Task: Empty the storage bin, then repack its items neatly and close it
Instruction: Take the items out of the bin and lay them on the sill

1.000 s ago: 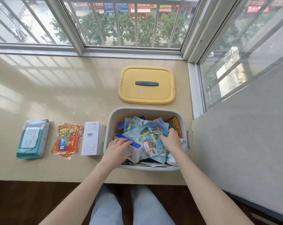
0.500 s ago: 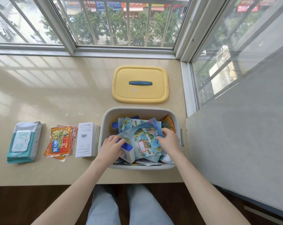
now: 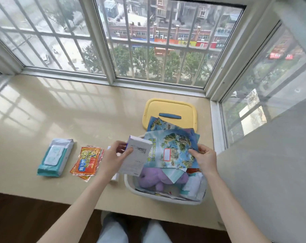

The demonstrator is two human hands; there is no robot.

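Head view: the storage bin (image 3: 166, 199) is seen at the sill's near edge, still part full, with a purple plush toy (image 3: 159, 179) inside and the yellow lid (image 3: 169, 107) just behind. A white box (image 3: 136, 158), judged light and stiff, is pinched at its sides by the left hand (image 3: 112, 158). Blue map-print packets (image 3: 173, 148), judged thin, floppy and slippery, are gripped at their right edge by the right hand (image 3: 204, 156) above the bin.

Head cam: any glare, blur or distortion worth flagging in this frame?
Head view: daylight lays pale grid reflections on the glossy counter. The wide-angle lens splays the window frame outward. Print on the white box held by the left hand is smeared. The map sheets pinched by the right hand look soft too.
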